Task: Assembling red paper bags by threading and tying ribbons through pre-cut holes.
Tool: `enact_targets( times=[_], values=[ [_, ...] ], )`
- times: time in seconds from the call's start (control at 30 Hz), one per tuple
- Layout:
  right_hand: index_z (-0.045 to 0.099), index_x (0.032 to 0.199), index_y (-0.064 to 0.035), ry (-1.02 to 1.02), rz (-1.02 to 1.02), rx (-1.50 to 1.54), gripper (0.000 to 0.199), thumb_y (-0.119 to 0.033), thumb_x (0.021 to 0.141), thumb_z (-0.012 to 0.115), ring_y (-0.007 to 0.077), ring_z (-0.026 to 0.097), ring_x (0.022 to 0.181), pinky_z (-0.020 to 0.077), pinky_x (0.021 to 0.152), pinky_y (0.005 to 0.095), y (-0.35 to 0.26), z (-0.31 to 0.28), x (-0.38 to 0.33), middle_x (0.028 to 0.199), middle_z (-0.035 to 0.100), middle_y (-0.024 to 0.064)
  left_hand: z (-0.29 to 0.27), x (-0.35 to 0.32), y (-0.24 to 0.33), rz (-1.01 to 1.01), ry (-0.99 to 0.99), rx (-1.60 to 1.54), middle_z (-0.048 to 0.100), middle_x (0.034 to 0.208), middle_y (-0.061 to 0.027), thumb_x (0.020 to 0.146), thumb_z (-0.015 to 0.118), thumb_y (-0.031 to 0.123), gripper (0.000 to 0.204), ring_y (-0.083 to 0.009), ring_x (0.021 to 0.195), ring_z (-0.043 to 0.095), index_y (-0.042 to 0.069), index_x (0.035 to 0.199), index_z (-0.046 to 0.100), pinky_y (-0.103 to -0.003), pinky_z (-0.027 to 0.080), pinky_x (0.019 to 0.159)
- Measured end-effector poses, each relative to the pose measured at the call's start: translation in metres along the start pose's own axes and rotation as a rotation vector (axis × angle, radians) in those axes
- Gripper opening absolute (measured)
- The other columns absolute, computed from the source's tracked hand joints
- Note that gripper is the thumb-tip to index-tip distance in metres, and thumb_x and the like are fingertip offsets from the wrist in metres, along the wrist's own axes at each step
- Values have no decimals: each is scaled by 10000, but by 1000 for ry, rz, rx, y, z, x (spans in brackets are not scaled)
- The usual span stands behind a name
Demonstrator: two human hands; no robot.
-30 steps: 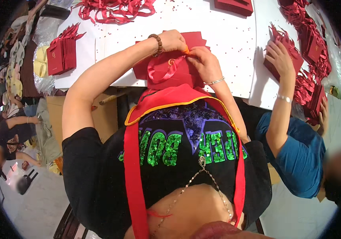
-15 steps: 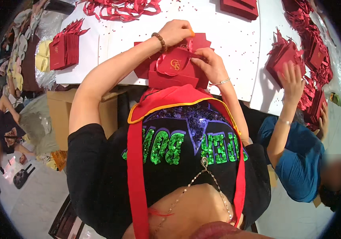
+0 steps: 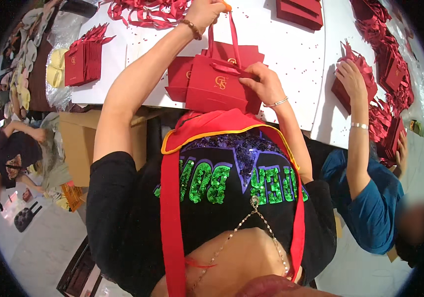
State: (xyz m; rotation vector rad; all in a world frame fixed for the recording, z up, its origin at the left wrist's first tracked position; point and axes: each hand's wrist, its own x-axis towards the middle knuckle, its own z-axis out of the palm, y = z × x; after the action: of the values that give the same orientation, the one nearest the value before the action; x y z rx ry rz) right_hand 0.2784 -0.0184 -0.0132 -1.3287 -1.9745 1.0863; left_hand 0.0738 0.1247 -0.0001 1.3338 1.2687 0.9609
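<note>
The left hand [image 3: 207, 9] pinches the ribbon handle, raised near the table's far side – the right hand [image 3: 264, 81] grips the red paper bag [image 3: 217, 86] over the white table's [image 3: 291, 54] near edge

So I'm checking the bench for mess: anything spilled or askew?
Small red flecks are scattered over the white table, like loose scraps. Red ribbons lie in a tangled heap at the far edge. The bag in the hands looks intact.

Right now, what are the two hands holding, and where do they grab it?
A red paper gift bag: the left hand lifts its ribbon handle, and the right hand grips its top edge.
</note>
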Motion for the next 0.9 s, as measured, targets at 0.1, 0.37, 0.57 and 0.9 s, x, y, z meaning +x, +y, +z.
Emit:
enact_targets(
  times=[0.1, 0.37, 0.57, 0.9],
  values=[
    [598, 841, -1, 3, 35, 60, 187, -115, 715, 676, 175, 537, 717, 433, 650, 276, 4, -5, -1, 777, 556, 69, -9, -3, 2, -137, -104, -444, 591, 828, 2, 840, 535, 163, 163, -80, 654, 543, 65, 955, 595, -198, 410, 536],
    [602, 843, -5, 91, 27, 841, 125, 27, 731, 646, 128, 532, 857, 448, 749, 251, 2, -29, 7, 970, 559, 51, 8, -79, 32, -201, -452, -415, 578, 986, -105, 891, 485, 166, 319, -145, 881, 579, 12, 1168, 459, -260, 495, 784],
    [520, 1038, -18, 315, -15, 864, 258, -15, 789, 588, 137, 521, 891, 472, 709, 252, -7, -21, 18, 1117, 498, 77, 44, -94, 15, -347, -377, -763, 579, 964, -74, 866, 529, 137, 355, -133, 849, 583, 34, 1187, 416, -250, 490, 744],
    [626, 873, -61, 207, -319, -275, 262, -252, 701, 678, 285, 546, 883, 451, 724, 360, -10, -29, 26, 937, 598, 105, 28, -93, 9, -85, -160, 459, 591, 782, -152, 797, 578, 227, 300, -290, 709, 575, 71, 1043, 505, -369, 444, 619]
  ],
)
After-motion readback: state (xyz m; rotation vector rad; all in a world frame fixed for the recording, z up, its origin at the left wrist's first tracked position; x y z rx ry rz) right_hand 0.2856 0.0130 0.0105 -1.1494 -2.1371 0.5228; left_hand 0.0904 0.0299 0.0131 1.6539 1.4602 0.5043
